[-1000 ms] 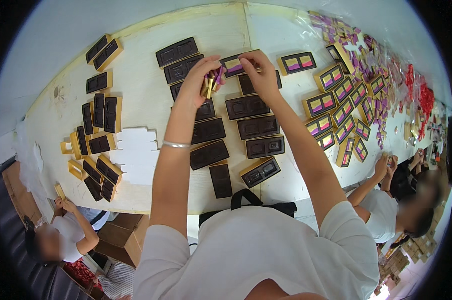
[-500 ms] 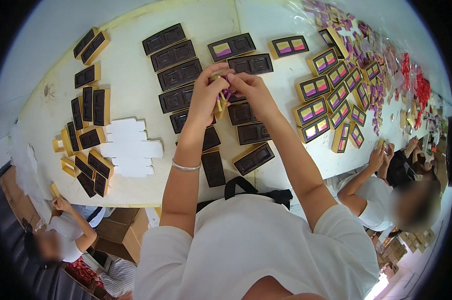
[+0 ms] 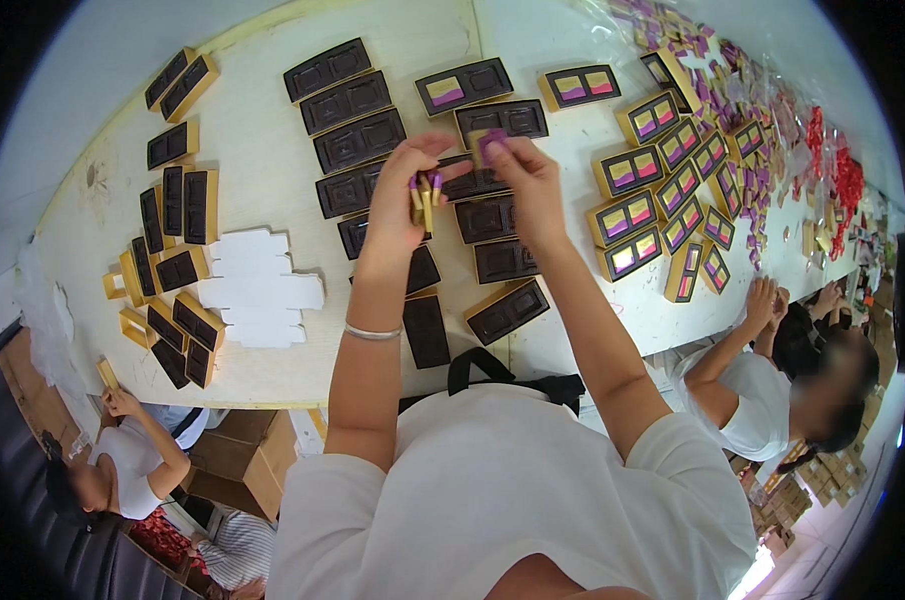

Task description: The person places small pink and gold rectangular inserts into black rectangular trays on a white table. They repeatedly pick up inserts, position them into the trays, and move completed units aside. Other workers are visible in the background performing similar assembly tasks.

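Note:
My left hand (image 3: 398, 200) cups a few small flat gold-and-purple wrapped squares (image 3: 426, 201) in its palm, its upper fingers loosely stretched out. Between the thumb and fingers of my right hand (image 3: 535, 195) is one purple-and-gold wrapped square (image 3: 489, 143), slightly blurred. Both hands hover over gold boxes with black two-compartment inserts. Just beyond them lies a box with one wrapped square in its left compartment (image 3: 465, 86); its right compartment is bare. Below that, another black-lined box (image 3: 513, 121) has nothing in its compartments. My wrists and forearms partly cover several more such boxes.
Unfilled boxes (image 3: 345, 103) stand in a column left of my hands, more at far left by a white flat carton (image 3: 258, 285). Filled boxes (image 3: 628, 170) cluster at right, beside a heap of wrapped squares (image 3: 708, 90). Co-workers' hands (image 3: 763, 300) are at the right edge.
My hands have moved apart. The right hand has drawn one wrapped square away from the bunch, to the right; the rest stay in my left hand, whose fingers have loosened.

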